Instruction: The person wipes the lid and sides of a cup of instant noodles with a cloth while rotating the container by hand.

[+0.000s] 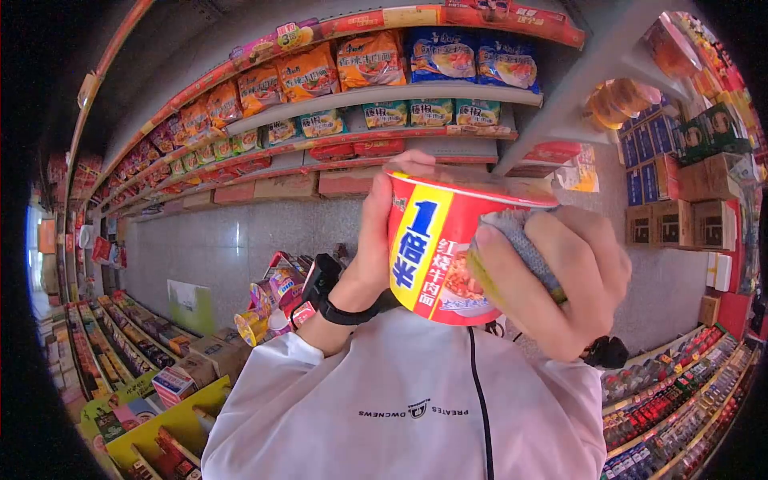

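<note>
A red instant noodle cup (440, 256) with a yellow and blue label is held up in front of my chest, tilted. My left hand (378, 228), with a black band on its wrist, is wrapped round the cup's left side, its fingertips near the rim. On the other side, my right hand (572, 276) grips a grey cloth (528, 248) with a yellow-green edge. The cloth is pressed against the cup's wall, and part of it is hidden by my fingers.
Ahead are shelves (384, 99) of orange, blue and green noodle packets. Colourful cups and packets (276, 296) are below left of my wrist. Cardboard boxes (672, 222) stand at the right, with shelves of bottles (656, 412) at the lower right. A green-yellow display bin (164, 424) is at the lower left.
</note>
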`<state>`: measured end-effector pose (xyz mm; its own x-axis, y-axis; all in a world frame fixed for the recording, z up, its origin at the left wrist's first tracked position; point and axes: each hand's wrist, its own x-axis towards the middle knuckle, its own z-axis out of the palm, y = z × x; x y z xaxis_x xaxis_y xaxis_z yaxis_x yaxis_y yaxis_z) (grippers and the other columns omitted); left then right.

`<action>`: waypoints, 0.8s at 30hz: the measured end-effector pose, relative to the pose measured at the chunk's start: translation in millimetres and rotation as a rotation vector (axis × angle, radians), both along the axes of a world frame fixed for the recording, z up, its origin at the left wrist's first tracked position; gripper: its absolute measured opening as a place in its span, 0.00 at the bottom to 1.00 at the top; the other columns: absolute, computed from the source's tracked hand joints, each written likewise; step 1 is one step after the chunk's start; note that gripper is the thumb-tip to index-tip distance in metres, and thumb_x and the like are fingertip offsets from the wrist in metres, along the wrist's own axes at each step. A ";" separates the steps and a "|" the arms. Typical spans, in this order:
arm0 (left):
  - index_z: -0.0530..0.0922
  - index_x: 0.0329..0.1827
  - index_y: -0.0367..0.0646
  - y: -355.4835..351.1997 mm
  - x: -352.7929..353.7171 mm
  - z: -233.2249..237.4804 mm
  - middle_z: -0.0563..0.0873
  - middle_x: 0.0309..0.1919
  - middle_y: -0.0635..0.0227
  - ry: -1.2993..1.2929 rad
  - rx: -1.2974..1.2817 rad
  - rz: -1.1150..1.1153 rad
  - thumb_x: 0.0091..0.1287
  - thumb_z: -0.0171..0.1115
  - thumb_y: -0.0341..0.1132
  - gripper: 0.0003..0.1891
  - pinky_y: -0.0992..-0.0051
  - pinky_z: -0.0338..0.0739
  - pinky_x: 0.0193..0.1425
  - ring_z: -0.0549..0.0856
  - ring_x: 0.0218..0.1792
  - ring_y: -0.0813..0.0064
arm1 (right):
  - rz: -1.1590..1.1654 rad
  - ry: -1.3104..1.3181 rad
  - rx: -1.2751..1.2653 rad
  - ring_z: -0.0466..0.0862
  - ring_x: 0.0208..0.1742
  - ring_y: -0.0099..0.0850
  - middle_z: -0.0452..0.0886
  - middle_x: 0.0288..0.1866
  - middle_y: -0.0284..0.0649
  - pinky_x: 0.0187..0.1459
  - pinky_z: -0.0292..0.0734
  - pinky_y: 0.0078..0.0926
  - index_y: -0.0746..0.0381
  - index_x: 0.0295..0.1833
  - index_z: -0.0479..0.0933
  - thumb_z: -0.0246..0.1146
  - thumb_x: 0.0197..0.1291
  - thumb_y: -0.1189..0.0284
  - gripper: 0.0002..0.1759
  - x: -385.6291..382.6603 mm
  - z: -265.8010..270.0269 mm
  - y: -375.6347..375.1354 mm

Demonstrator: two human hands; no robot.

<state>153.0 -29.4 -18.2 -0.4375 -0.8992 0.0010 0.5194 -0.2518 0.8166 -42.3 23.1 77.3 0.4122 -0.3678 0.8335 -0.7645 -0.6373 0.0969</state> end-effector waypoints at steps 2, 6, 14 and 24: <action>0.70 0.63 0.39 3.0 -6.6 8.8 0.73 0.63 0.66 -0.074 -0.195 0.096 0.83 0.37 0.58 0.29 0.71 0.75 0.68 0.81 0.61 0.76 | 0.009 0.033 0.086 0.79 0.29 0.37 0.78 0.36 0.42 0.23 0.74 0.26 0.62 0.41 0.88 0.76 0.25 0.74 0.26 1.5 9.7 1.6; 0.62 0.71 0.44 3.4 -1.6 12.4 0.77 0.59 0.65 -0.021 -0.135 0.002 0.80 0.41 0.61 0.31 0.69 0.74 0.68 0.81 0.62 0.73 | -0.041 0.078 0.023 0.80 0.33 0.37 0.78 0.39 0.42 0.26 0.77 0.27 0.62 0.44 0.88 0.74 0.28 0.73 0.27 9.2 13.9 -2.7; 0.62 0.72 0.43 3.3 4.6 20.2 0.75 0.60 0.65 -0.123 -0.122 0.057 0.77 0.44 0.65 0.36 0.69 0.73 0.70 0.79 0.63 0.74 | -0.046 0.028 0.144 0.80 0.33 0.40 0.79 0.42 0.44 0.28 0.79 0.30 0.62 0.46 0.88 0.74 0.29 0.75 0.28 5.2 15.9 4.8; 0.70 0.66 0.36 -6.9 5.0 7.5 0.77 0.60 0.63 0.109 0.030 0.071 0.80 0.35 0.65 0.38 0.69 0.73 0.70 0.79 0.63 0.73 | -0.001 -0.166 0.099 0.82 0.36 0.45 0.80 0.44 0.50 0.34 0.78 0.37 0.68 0.49 0.86 0.76 0.36 0.79 0.26 -12.5 -5.4 7.4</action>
<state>158.0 -36.4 -10.7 -0.3713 -0.9283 0.0173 0.6220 -0.2349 0.7470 -54.9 30.6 72.0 0.2713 -0.4518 0.8499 -0.7655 -0.6366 -0.0941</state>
